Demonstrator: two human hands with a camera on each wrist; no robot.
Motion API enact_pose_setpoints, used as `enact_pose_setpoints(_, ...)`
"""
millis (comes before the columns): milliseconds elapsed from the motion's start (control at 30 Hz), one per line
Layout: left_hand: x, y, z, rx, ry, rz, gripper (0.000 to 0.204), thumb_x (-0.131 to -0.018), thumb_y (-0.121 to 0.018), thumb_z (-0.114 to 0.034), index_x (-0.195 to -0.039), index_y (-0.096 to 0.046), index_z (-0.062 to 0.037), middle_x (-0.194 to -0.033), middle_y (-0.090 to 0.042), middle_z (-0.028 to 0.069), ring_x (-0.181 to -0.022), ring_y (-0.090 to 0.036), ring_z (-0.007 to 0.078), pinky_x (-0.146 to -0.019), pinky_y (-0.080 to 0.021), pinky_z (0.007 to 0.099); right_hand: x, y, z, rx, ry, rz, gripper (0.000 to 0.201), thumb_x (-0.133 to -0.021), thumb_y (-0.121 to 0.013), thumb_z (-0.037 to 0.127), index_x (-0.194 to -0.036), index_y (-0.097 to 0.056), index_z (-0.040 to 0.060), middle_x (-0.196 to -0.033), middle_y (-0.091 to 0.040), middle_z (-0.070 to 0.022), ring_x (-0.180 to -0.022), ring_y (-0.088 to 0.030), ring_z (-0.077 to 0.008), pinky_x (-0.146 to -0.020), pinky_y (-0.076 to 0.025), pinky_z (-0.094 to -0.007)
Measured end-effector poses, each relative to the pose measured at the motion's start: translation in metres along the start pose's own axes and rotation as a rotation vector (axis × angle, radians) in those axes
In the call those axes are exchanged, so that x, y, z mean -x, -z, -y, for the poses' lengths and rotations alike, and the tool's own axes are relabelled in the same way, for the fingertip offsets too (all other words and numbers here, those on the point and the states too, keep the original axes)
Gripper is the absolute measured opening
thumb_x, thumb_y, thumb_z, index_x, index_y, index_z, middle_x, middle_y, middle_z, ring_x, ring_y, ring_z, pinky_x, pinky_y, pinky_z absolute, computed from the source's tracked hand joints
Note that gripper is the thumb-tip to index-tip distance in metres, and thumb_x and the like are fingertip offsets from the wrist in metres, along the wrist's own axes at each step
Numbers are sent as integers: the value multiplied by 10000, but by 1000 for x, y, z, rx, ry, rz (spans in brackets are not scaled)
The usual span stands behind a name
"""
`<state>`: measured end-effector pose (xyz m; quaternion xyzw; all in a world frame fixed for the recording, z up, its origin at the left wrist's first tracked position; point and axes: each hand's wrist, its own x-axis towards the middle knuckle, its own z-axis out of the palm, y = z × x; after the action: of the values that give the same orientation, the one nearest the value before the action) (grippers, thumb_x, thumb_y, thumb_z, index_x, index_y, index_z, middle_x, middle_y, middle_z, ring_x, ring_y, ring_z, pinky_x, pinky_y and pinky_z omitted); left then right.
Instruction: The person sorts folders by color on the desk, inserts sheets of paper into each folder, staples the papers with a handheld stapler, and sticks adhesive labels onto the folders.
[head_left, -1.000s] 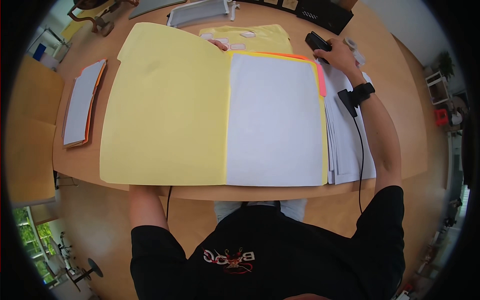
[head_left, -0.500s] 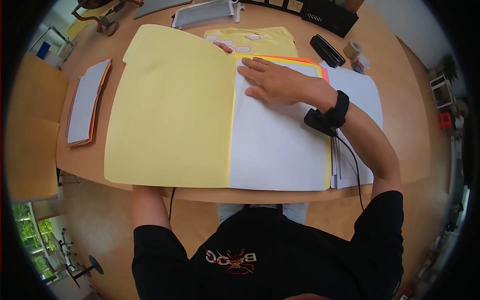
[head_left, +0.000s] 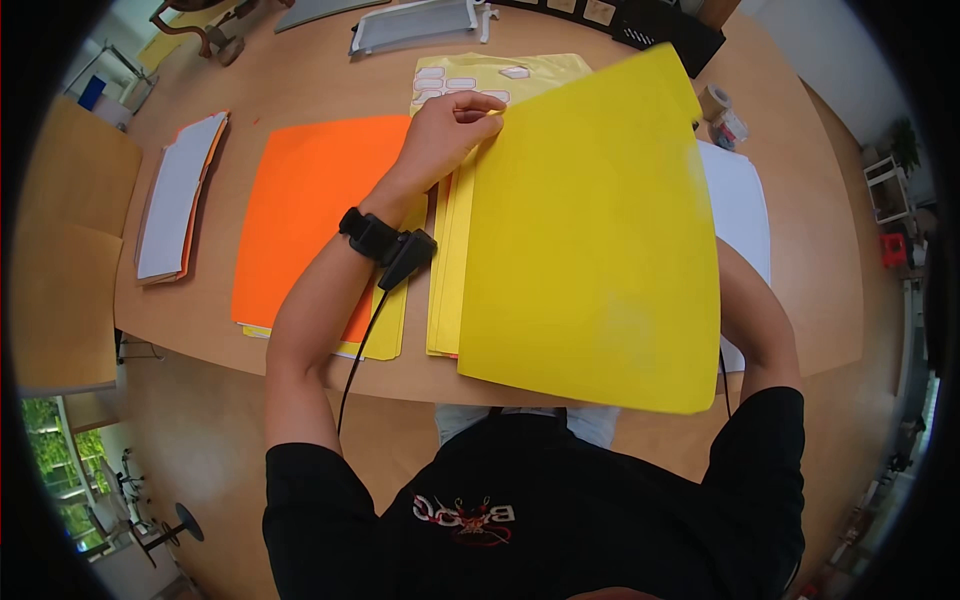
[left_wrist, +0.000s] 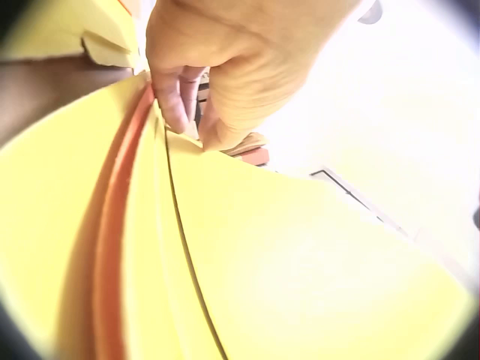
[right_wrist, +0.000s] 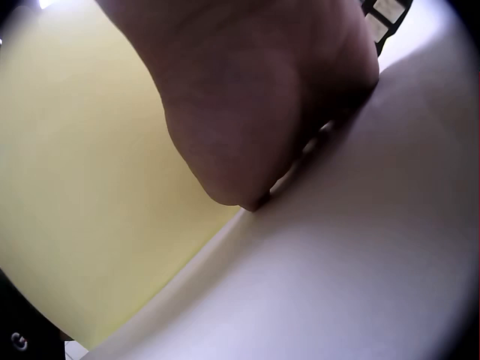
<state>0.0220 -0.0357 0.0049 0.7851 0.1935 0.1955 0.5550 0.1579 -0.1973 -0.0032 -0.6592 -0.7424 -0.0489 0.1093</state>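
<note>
A yellow folder (head_left: pixel 590 250) has its cover swung over to the right, its far right corner raised. My left hand (head_left: pixel 455 130) pinches the folder's far left edge at the fold. In the left wrist view, thumb and fingers of the left hand (left_wrist: pixel 232 67) come together over that edge. The head view shows only my right forearm; the hand is hidden behind the cover. In the right wrist view, my right hand (right_wrist: pixel 262 105) rests inside the folder, fingertips on the white paper (right_wrist: pixel 360 240) near the fold, pale inner cover (right_wrist: pixel 82 165) alongside.
An orange folder (head_left: pixel 320 190) tops a stack on the left, with more paper-filled folders (head_left: pixel 185 190) farther left. Several yellow folders (head_left: pixel 445 290) show beneath the held one. White papers (head_left: pixel 740 200) lie to the right. A yellow envelope (head_left: pixel 540 75) and tape roll (head_left: pixel 714 100) sit behind.
My right hand has left the black hole punch for the folder's inside. The cover has turned from left to right, uncovering the orange folder, and my left hand has come into view.
</note>
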Motion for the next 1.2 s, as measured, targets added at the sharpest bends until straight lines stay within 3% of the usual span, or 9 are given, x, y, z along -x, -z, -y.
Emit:
enact_pose_setpoints(100,2,0,-7,-252,-42,-89,302,-922,-647,-185,-1153,-676,8,-1093,-693,109,-994,-670,169,-830,-532,259,2,3,-6,-31,-40,-6,606,-1009,-470,379,-1473,-389,-3,-1480,-433,-222,-1395,-393,-341,-1147,-337,-406)
enact_pose_setpoints(167,-2,3,-6,-50,122,-101,332,-939,-635,-203,-1156,-657,48,-1090,-689,117,-966,-675,169,-800,-551,240,9,6,-10,-52,-69,-9,602,-1007,-476,376,-1467,-397,-5,-1468,-445,-220,-1385,-404,-337,-1141,-344,-403)
enact_pose_setpoints(200,-3,7,-6,-50,121,-100,332,-939,-635,-203,-1156,-657,48,-1090,-689,117,-966,-675,169,-800,-551,240,12,8,-12,-62,-84,-11,599,-1007,-479,374,-1464,-401,-5,-1462,-450,-219,-1380,-410,-335,-1138,-347,-402)
enact_pose_setpoints(267,-5,15,-9,184,277,22,342,-959,-619,-222,-1161,-651,51,-1061,-697,97,-920,-679,132,-744,-548,208,15,13,-18,-81,-110,-15,595,-1005,-485,371,-1458,-409,-6,-1450,-462,-217,-1370,-421,-332,-1131,-354,-399)
enact_pose_setpoints(367,-8,24,-13,239,388,105,315,-964,-625,-245,-1117,-682,24,-991,-714,59,-819,-672,77,-669,-514,170,17,20,-26,-108,-142,-20,588,-1002,-494,367,-1449,-421,-8,-1432,-479,-213,-1355,-437,-326,-1121,-365,-394)
enact_pose_setpoints(567,-7,15,-11,141,355,57,285,-941,-666,-264,-1029,-723,1,-890,-717,20,-707,-639,39,-583,-452,165,23,30,-41,-175,-216,-22,574,-997,-512,358,-1431,-444,-12,-1396,-513,-207,-1326,-470,-315,-1102,-386,-386)
enact_pose_setpoints(900,-3,11,-11,67,300,59,302,-937,-679,-318,-947,-714,-18,-790,-668,-2,-631,-585,53,-563,-462,183,43,62,-70,-281,-349,-40,551,-989,-541,343,-1402,-484,-18,-1336,-569,-197,-1276,-525,-297,-1070,-422,-372)
enact_pose_setpoints(967,-7,15,-10,-94,421,247,314,-918,-712,-347,-891,-697,-35,-760,-656,-9,-611,-572,43,-537,-461,174,47,70,-77,-300,-375,-46,547,-987,-547,340,-1396,-491,-19,-1324,-581,-195,-1266,-536,-294,-1063,-429,-369)
enact_pose_setpoints(1200,-5,15,-1,98,446,241,311,-876,-765,-350,-912,-691,-50,-730,-643,-29,-538,-504,18,-507,-435,156,56,93,-94,-374,-470,-46,531,-982,-568,329,-1376,-519,-23,-1282,-621,-188,-1231,-575,-281,-1041,-454,-359)
